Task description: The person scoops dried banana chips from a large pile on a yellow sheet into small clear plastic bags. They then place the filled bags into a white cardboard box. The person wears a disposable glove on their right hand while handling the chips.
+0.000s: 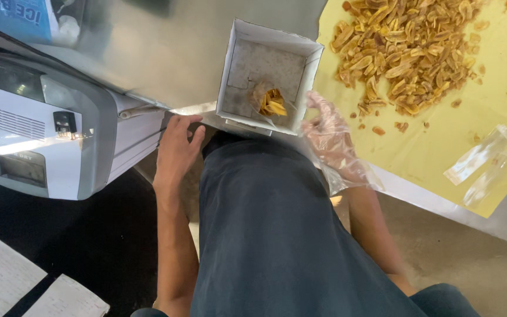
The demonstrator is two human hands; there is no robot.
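Item: open clear pouch (pixel 270 101) of banana chips inside white box (pixel 268 76), table edge. Gloved right hand (pixel 331 136) open, empty, beside it; bare left hand (pixel 177 149) open, empty, resting near sealing machine (pixel 60 126). Advice: add chips gently from pile (pixel 409 50), mouth upright.

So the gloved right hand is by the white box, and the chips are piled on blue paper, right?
Not quite: in the head view the chips lie piled on yellow paper, not blue. The gloved right hand is indeed by the white box.
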